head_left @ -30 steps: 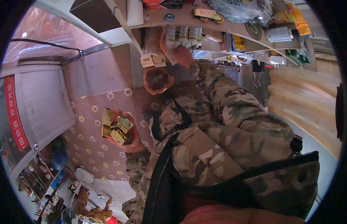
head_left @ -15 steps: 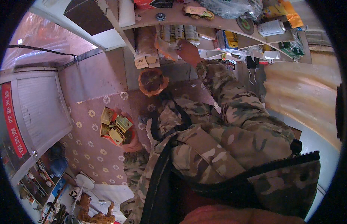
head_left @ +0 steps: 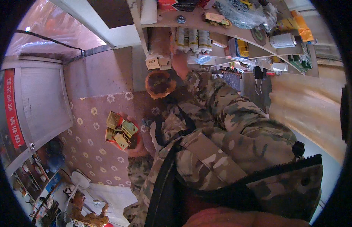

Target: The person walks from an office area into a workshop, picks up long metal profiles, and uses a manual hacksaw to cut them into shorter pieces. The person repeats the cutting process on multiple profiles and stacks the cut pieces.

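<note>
My left hand (head_left: 135,146) grips a small red box (head_left: 116,144) from its right side. Brass-coloured metal pieces that look like hinges (head_left: 125,130) fill the box loosely. Up at the shelf, my right hand (head_left: 179,63) reaches in beside a long carton (head_left: 158,62) with a pale end. It is blurred and its fingers are hard to make out, so whether they hold anything does not show. Several white sealant tubes (head_left: 193,39) lie side by side just above that hand.
A wooden shelf (head_left: 236,31) carries a plastic bag (head_left: 240,13), a grinding disc (head_left: 258,36) and a can (head_left: 282,40). Below the carton is a round brown log-like piece (head_left: 160,84). A white cabinet door (head_left: 45,104) stands at the left; cluttered tools lie lower left.
My right hand has moved down and left from the tubes toward the carton. The orange-tinted flat thing beside it no longer shows. The view has shifted slightly; the left hand still grips the box.
</note>
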